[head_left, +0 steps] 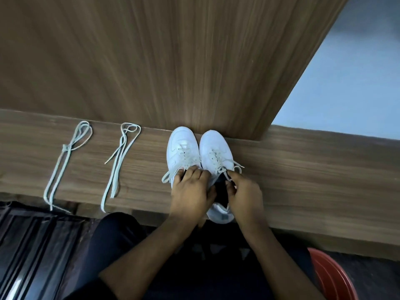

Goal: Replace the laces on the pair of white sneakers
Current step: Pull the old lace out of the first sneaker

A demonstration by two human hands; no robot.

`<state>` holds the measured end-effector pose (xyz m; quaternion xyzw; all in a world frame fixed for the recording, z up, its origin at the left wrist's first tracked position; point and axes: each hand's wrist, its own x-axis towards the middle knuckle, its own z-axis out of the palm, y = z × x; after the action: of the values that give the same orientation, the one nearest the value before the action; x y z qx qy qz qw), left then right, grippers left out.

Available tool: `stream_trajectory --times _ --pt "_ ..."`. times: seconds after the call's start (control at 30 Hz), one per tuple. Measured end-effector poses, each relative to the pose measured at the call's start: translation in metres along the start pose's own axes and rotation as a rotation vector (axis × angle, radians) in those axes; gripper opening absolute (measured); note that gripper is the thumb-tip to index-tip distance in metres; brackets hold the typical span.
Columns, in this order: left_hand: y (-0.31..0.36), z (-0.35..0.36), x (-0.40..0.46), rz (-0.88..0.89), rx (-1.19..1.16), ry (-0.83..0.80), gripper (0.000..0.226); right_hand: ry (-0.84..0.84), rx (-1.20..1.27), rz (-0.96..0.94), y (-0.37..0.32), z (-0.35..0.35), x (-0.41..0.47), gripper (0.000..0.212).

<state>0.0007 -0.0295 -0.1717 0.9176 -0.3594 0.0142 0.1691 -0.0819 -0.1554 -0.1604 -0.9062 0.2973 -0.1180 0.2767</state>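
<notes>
On wooden ledge (pixel 303 169): white sneakers (pixel 183 148) side by side | left hand (pixel 190 191) resting flat, fingers relaxed, on left shoe | right hand (pixel 244 193) pinching lace (pixel 227 175) | two spare laces (pixel 116 161) left

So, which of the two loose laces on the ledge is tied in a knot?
The far-left lace: its strands are knotted together below the loop. The other lace, nearer the sneakers, only lies folded, unknotted.
</notes>
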Motion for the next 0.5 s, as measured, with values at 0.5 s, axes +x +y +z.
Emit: stream_trajectory --times 0.5 --pt "-0.015 -0.031 -0.046 -0.040 -0.116 -0.135 0.026 -0.209 0.137 -0.130 -0.020 -0.004 -0.081 0.054"
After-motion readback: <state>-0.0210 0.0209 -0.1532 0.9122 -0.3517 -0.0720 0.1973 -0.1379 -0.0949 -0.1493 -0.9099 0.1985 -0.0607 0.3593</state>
